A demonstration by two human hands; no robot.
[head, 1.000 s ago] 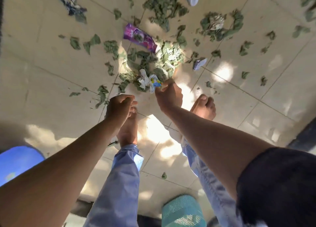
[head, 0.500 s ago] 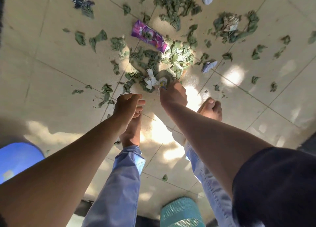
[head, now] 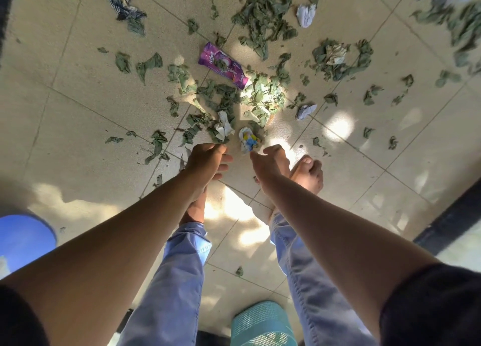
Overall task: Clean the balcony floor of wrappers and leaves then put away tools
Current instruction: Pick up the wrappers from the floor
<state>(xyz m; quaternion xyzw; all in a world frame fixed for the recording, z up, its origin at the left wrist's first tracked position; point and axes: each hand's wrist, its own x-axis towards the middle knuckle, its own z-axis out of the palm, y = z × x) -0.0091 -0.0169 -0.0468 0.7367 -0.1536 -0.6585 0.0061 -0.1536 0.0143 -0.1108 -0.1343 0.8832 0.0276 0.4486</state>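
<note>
Green leaves [head: 263, 20] lie scattered over the beige tiled balcony floor [head: 78, 90], thickest in a pile [head: 263, 95] ahead of my feet. A purple wrapper [head: 223, 68] lies flat beside that pile. A crumpled white wrapper [head: 223, 128] and a crumpled white, blue and yellow wrapper [head: 247, 141] sit at the pile's near edge. My right hand [head: 268, 162] hangs just below the coloured wrapper, fingers relaxed, fingertips at its lower edge. My left hand [head: 208, 160] hovers below the white wrapper, loosely curled and holding nothing.
More wrappers lie farther off: a dark one [head: 122, 4] at top left, white ones [head: 306, 14] [head: 305, 111], one inside a leaf ring [head: 335, 54]. A teal mesh basket [head: 263, 325] stands behind my bare feet, a blue bucket [head: 20, 241] at left, a dark frame [head: 455, 215] at right.
My right hand lowered the coloured wrapper to the floor by the pile and let go of it. My left hand moved forward toward the white wrapper and loosened its fingers.
</note>
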